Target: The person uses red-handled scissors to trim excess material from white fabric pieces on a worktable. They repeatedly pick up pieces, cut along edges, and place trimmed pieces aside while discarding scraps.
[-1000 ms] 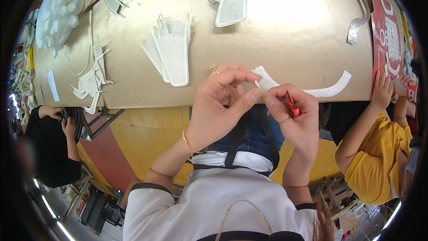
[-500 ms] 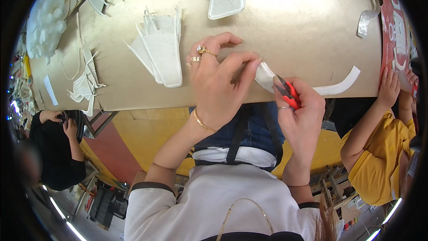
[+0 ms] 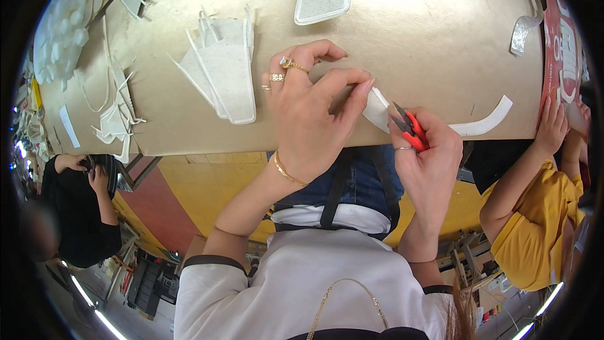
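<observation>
Over the table (image 3: 207, 135), right hand (image 3: 433, 151) clamps snips (image 3: 417, 127) slanting far-left, left hand (image 3: 314, 116) pinched together.

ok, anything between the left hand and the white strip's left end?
Nothing visible. The left hand has its thumb and finger right at that end of the white strip; can't tell if they touch it. Further right, the right hand, holding red snips, covers part of the strip.

Snips (image 3: 416, 136) and a long worktable (image 3: 434, 56) show a workshop.
</observation>
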The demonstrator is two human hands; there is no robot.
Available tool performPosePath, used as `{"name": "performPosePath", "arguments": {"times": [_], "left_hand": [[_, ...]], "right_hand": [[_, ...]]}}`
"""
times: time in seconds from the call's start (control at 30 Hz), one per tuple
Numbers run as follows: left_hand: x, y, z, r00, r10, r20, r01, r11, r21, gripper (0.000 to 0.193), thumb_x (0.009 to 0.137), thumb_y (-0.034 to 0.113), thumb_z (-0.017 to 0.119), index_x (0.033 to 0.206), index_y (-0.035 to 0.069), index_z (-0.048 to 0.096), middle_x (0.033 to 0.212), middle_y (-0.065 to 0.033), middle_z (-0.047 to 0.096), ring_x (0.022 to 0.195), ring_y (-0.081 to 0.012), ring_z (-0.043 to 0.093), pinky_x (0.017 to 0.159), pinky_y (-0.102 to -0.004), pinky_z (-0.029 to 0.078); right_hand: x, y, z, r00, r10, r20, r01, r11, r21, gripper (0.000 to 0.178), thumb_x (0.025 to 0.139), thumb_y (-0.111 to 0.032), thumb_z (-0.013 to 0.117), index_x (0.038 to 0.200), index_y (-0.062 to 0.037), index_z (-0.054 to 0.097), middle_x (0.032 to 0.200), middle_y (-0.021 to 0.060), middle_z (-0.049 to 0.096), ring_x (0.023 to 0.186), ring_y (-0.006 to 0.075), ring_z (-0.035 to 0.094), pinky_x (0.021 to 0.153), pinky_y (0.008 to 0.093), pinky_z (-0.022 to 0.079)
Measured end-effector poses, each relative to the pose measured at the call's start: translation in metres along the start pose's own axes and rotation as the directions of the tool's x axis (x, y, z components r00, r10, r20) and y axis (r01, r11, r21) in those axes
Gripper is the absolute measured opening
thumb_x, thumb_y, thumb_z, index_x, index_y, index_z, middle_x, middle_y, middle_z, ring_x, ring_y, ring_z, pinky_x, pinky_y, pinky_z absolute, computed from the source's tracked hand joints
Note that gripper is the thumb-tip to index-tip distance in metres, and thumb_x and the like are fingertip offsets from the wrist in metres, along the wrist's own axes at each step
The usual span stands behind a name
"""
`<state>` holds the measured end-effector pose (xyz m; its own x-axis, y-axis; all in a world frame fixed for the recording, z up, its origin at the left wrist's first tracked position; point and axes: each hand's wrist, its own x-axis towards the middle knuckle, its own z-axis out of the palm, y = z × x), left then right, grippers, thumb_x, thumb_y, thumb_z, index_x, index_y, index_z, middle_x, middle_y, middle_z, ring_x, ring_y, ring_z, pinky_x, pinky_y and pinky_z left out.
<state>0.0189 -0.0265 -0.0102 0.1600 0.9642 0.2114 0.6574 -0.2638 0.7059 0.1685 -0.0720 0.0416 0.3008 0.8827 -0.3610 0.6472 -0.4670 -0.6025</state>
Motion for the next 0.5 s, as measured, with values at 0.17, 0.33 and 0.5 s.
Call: {"name": "performPosePath", "arguments": {"times": [0.17, 0.33, 0.5], "left_hand": [[0.001, -0.001, 0.001, 1.000, 0.011, -0.009, -0.011, 1.000, -0.016, 0.017, 0.072, 0.010, 0.083, 0.087, 0.012, 0.075, 0.103, -0.0070, 0.061, 0.094, -0.0239, 0.053, 0.081, -0.0344, 0.043], [-0.004, -0.003, 0.002, 0.998, 0.029, -0.048, -0.030, 1.000, -0.010, 0.028, 0.073, 0.009, 0.080, 0.099, 0.011, 0.071, 0.106, -0.0059, 0.063, 0.097, -0.0250, 0.057, 0.082, -0.0356, 0.041], [-0.025, -0.006, -0.017, 0.954, 0.272, 0.125, -0.288, 0.946, 0.145, 0.030, 0.077, 0.010, 0.073, 0.106, 0.013, 0.069, 0.125, -0.0009, 0.063, 0.110, -0.0216, 0.058, 0.088, -0.0376, 0.039]], "right_hand": [[0.001, -0.002, 0.000, 1.000, -0.005, -0.001, 0.005, 1.000, -0.012, 0.010, 0.074, -0.013, 0.068, 0.079, -0.0040, 0.068, 0.065, 0.0126, 0.060, 0.058, 0.0298, 0.059, 0.056, 0.0359, 0.044], [0.002, -0.002, 0.000, 1.000, -0.005, -0.005, 0.005, 0.999, -0.048, 0.011, 0.074, -0.014, 0.067, 0.079, -0.0044, 0.068, 0.065, 0.0135, 0.061, 0.059, 0.0328, 0.059, 0.057, 0.0377, 0.044], [0.001, 0.000, 0.001, 1.000, 0.000, -0.003, -0.001, 0.999, -0.048, 0.015, 0.078, -0.015, 0.068, 0.081, -0.0008, 0.066, 0.059, 0.0126, 0.052, 0.054, 0.0248, 0.049, 0.057, 0.0327, 0.042]]}}
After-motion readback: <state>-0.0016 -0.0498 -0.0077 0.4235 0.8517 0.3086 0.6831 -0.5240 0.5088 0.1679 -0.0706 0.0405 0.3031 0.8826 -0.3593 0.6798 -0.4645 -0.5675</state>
